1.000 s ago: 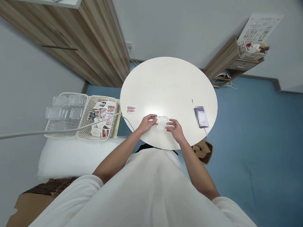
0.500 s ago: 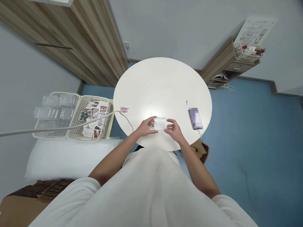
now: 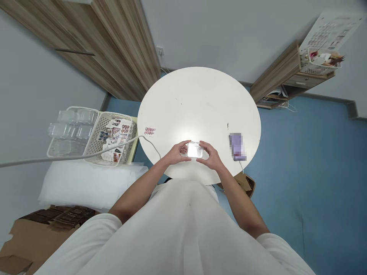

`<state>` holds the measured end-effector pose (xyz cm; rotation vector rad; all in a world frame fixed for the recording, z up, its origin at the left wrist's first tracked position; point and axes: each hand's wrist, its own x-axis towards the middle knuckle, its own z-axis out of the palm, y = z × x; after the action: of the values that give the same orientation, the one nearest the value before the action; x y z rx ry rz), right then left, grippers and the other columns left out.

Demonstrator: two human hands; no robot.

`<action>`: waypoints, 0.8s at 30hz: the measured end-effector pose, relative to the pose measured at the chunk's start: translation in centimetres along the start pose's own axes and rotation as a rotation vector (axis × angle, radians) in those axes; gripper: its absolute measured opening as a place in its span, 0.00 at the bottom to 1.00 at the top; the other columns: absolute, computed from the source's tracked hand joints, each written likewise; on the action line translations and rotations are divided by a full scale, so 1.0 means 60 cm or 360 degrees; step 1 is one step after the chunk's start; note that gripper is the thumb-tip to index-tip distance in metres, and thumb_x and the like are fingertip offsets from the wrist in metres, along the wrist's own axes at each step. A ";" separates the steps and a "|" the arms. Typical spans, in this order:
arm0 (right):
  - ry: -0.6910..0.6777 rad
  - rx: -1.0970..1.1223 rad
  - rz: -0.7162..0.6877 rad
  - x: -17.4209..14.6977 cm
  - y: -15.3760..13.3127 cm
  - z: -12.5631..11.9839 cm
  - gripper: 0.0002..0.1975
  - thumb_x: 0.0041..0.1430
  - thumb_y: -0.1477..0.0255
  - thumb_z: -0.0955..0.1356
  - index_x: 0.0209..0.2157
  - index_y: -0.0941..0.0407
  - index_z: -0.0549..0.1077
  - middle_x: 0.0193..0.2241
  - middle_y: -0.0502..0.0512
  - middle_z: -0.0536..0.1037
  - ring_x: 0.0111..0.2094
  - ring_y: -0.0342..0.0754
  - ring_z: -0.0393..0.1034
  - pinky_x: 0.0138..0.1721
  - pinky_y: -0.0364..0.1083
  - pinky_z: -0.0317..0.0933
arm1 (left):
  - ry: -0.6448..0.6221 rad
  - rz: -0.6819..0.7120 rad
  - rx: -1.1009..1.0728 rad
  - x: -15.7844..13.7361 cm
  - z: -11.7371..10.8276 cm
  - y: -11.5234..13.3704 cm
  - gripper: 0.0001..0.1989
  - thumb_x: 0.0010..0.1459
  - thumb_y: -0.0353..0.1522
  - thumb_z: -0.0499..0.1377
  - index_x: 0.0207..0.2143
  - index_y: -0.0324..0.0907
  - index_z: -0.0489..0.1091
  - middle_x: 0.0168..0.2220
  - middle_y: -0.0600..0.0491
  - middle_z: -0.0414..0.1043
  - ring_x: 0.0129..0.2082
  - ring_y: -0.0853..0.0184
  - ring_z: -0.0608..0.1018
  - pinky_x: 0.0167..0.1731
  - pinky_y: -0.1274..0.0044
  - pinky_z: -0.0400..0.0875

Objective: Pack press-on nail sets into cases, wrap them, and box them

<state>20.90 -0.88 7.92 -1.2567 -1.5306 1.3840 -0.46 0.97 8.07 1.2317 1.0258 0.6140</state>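
Note:
A small clear plastic box point(image 3: 195, 150) is held between my two hands near the front edge of the round white table point(image 3: 197, 99). My left hand point(image 3: 178, 152) grips its left side, thumb at the near edge and fingers at the far edge. On the right side, my right hand point(image 3: 211, 156) holds it the same way, thumb near and fingers far. The box looks see-through, with a bright glare on it; whether anything lies inside I cannot tell. To the left on the table lies a card of pink press-on nails point(image 3: 149, 131).
A blurred purple object point(image 3: 237, 147) with a cable lies at the table's right. White baskets at left hold clear boxes point(image 3: 61, 130) and nail cards point(image 3: 116, 133). A white cable point(image 3: 126, 143) crosses there. Cardboard point(image 3: 37, 236) sits lower left; an open carton point(image 3: 245, 183) stands below right.
My view has shifted slightly. The fingers of my right hand have moved a little along the box's far edge and spread wider around it. The box stays in both hands.

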 end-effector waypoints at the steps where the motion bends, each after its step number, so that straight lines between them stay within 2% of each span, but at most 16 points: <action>1: 0.0009 -0.0002 -0.0012 0.002 0.001 0.000 0.33 0.37 0.66 0.75 0.49 0.49 0.67 0.55 0.58 0.64 0.56 0.54 0.58 0.54 0.55 0.56 | 0.0008 -0.0002 -0.0015 -0.001 -0.001 0.000 0.41 0.36 0.33 0.68 0.55 0.46 0.59 0.34 0.54 0.66 0.35 0.68 0.70 0.40 0.74 0.65; 9: 0.0017 0.0012 -0.0083 0.017 0.004 0.003 0.32 0.32 0.66 0.77 0.44 0.50 0.70 0.49 0.58 0.68 0.53 0.56 0.60 0.52 0.56 0.58 | 0.0030 0.0011 -0.0073 -0.007 -0.008 0.005 0.41 0.35 0.32 0.69 0.54 0.45 0.60 0.33 0.55 0.65 0.35 0.69 0.71 0.40 0.74 0.66; 15: 0.0039 0.0296 0.0054 0.018 -0.005 0.007 0.28 0.33 0.64 0.76 0.41 0.51 0.69 0.43 0.55 0.70 0.42 0.50 0.68 0.48 0.53 0.62 | 0.0033 0.0027 -0.0028 -0.009 -0.008 0.001 0.39 0.35 0.31 0.69 0.53 0.46 0.62 0.35 0.53 0.67 0.35 0.68 0.72 0.37 0.74 0.67; 21: 0.0057 0.0296 0.0091 0.010 -0.014 0.011 0.30 0.30 0.64 0.77 0.40 0.52 0.69 0.44 0.55 0.69 0.44 0.49 0.68 0.48 0.52 0.61 | -0.0103 -0.0096 -0.0388 -0.017 -0.001 0.003 0.43 0.36 0.30 0.68 0.57 0.46 0.57 0.43 0.49 0.67 0.41 0.66 0.72 0.40 0.72 0.67; 24: 0.0079 0.0280 0.0057 0.005 -0.017 0.014 0.29 0.32 0.65 0.76 0.41 0.51 0.69 0.45 0.55 0.68 0.45 0.50 0.67 0.50 0.52 0.60 | -0.0123 -0.0179 -0.0536 -0.024 0.002 0.003 0.43 0.40 0.30 0.66 0.59 0.48 0.52 0.43 0.50 0.68 0.39 0.68 0.74 0.42 0.71 0.66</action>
<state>19.82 -0.82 8.73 -1.2055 -1.3281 1.4655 -0.96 -0.27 8.67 0.8897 0.8792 0.6179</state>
